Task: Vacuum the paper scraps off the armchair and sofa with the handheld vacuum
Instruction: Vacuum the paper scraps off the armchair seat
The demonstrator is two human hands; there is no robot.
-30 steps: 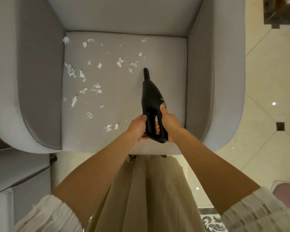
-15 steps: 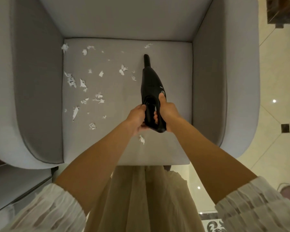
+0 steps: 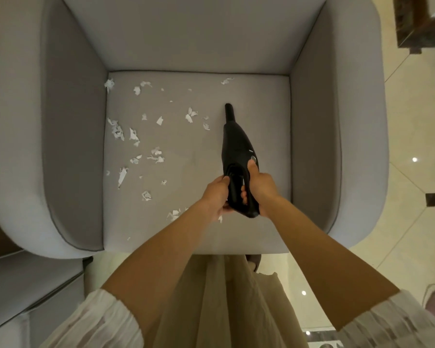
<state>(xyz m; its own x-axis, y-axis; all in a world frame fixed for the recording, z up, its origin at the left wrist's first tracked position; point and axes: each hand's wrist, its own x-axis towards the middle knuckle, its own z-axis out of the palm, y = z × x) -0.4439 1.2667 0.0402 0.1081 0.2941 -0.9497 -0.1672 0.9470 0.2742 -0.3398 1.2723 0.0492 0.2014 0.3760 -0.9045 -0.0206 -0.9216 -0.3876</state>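
On the seat cushion (image 3: 269, 121) of one grey armchair (image 3: 15, 146) lay white paper scraps (image 3: 136, 136), too many and too small for an exact count, though more than twenty could be made out. Nearly all of them were spread over the left and middle of the cushion, from the back left corner down toward the front edge. A single scrap (image 3: 227, 81) lay apart near the back seam, and a few more sat close to the front, partly hidden under the left forearm.

Two bare hands held one black handheld vacuum (image 3: 236, 144) over the right-of-centre part of the cushion. The left hand (image 3: 215, 194) was curled round the left side of the rear grip. The right hand (image 3: 261, 187) was wrapped round the handle from the right, its thumb lying forward along the top of the body, near a small button. The vacuum stretched away from both hands toward the chair back, its narrow nozzle (image 3: 229, 111) pointing at bare fabric just right of the nearest scraps. Whether the tip touched the cushion could not be told.

Right of the armchair ran a glossy tiled floor (image 3: 412, 222).
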